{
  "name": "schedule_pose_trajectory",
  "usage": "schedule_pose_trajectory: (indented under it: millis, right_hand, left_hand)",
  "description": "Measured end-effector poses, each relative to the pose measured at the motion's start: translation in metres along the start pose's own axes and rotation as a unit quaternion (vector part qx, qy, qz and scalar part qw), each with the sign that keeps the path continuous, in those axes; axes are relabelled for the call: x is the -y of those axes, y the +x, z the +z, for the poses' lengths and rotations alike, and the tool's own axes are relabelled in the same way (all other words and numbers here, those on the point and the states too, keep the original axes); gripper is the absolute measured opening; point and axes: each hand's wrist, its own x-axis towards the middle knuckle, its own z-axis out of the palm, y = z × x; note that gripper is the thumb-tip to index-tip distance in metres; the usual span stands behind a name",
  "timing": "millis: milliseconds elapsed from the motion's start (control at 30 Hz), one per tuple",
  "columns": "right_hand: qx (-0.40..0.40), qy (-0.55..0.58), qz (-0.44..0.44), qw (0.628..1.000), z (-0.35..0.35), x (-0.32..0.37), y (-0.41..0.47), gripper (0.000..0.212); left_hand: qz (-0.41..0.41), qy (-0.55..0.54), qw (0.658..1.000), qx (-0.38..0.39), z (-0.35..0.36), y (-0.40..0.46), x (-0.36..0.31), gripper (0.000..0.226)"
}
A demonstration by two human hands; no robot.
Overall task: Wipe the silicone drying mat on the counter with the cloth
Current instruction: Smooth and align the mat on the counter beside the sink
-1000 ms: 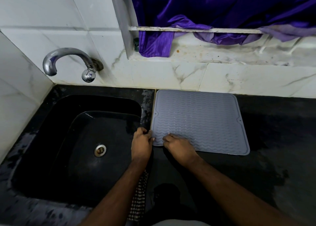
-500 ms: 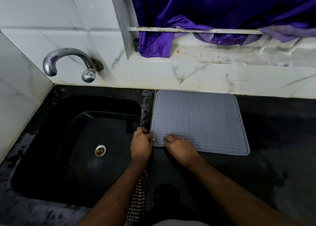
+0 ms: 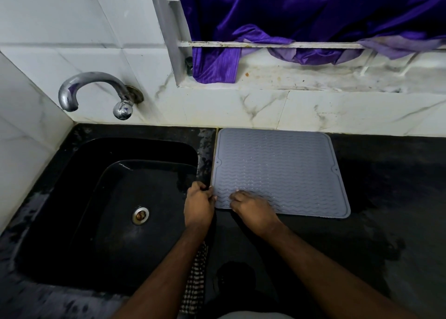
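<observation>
The silicone drying mat (image 3: 280, 171) is a grey, rounded-corner rectangle with a raised rim and a wavy ribbed texture, a small notch midway along each short side. It lies flat on the dark, matte surface (image 3: 386, 198), its far edge against the white marble-veined back wall and its left edge along the strip beside the sink.

The left hand (image 3: 199, 206) sits at the mat's near-left corner, knuckles up, its fingers curled and pinching the mat's left rim. The right hand (image 3: 253, 210) rests on the mat's near edge just beside it, fingers bent with their tips pressing into the ribs; whether it grips the edge cannot be told. Both forearms reach in from the near edge.

A checked cloth (image 3: 195, 282) hangs at the near edge of the surface, partly hidden under the left forearm.

Left of the mat is a glossy black sink (image 3: 72, 198) with a metal drain (image 3: 140, 215), a curved chrome tap (image 3: 96, 91) above it. Shiny purple fabric (image 3: 301, 12) drapes over the stained sill behind.
</observation>
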Motion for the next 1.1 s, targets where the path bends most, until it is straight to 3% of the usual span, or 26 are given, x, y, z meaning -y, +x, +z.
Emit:
schedule_pose_trajectory:
  millis: [233,367,467,633,1100]
  right_hand:
    - [-0.046,0.080,0.038,0.995,-0.008,-0.011,0.006,0.022]
    - [-0.100,0.096,0.129,0.982,-0.017,-0.030,0.024,0.029]
    - [-0.031,0.072,0.193,0.978,-0.023,-0.045,0.045,0.044]
    - [0.100,0.060,0.245,0.963,-0.021,-0.057,0.072,0.072]
    - [0.076,0.050,0.241,0.966,-0.002,-0.057,0.073,0.070]
  left_hand:
    - [0.028,0.021,0.999,-0.001,-0.018,0.001,-0.017,0.027]
    - [0.084,0.053,0.995,0.005,-0.020,0.019,-0.024,0.046]
    - [0.147,0.116,0.981,0.056,-0.019,0.041,-0.028,0.059]
    - [0.187,0.210,0.953,0.109,-0.015,0.068,-0.027,0.057]
    - [0.181,0.206,0.959,0.071,0.005,0.060,-0.015,0.058]
